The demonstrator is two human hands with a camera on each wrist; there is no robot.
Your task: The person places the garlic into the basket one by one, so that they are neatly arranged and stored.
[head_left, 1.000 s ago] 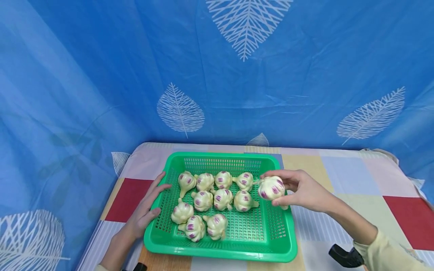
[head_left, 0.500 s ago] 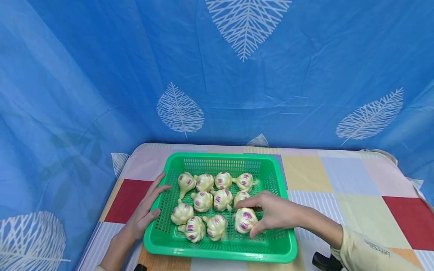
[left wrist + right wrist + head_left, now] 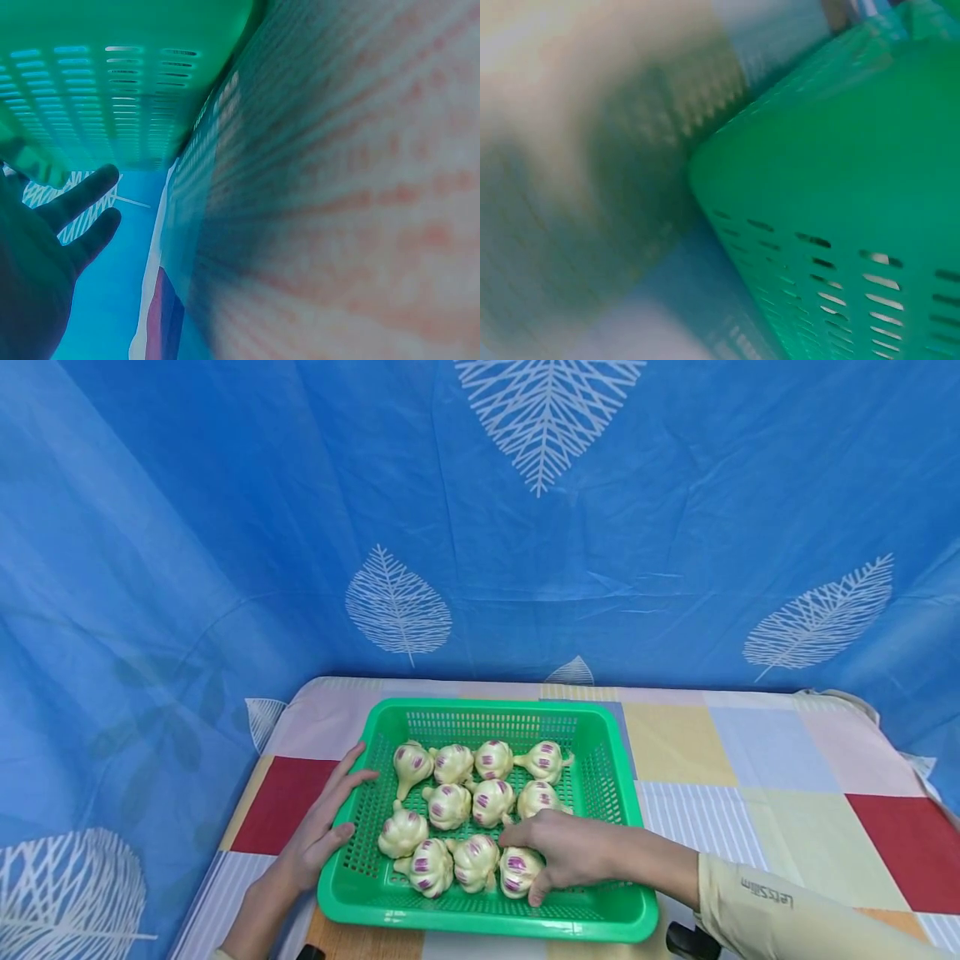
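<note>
A green plastic basket [image 3: 480, 922] holds several garlic bulbs [image 3: 450, 805] with purple streaks, laid in rough rows. In the head view, my right hand [image 3: 577, 852] reaches over the right side of the basket. Its thumb and fingers grip a garlic bulb [image 3: 519, 871] in the front row, beside another bulb [image 3: 476, 862]. My left hand [image 3: 318, 835] rests at the basket's left rim, fingers extended and spread. The left wrist view has that hand [image 3: 45, 262] dark against the basket's slotted wall [image 3: 105, 82]. The right wrist view shows only the basket's outside [image 3: 832, 187]; the right hand is out of it.
A patchwork cloth [image 3: 795, 777] covers the table under the basket. Behind it hangs a blue curtain [image 3: 637, 543] with white leaf prints. Wood-coloured surface [image 3: 367, 941] shows at the front edge below the basket.
My right hand has carried the bulb from above the basket's right rim down and left to the front row. The bulb beside it has shifted slightly left. My left hand stays put.
</note>
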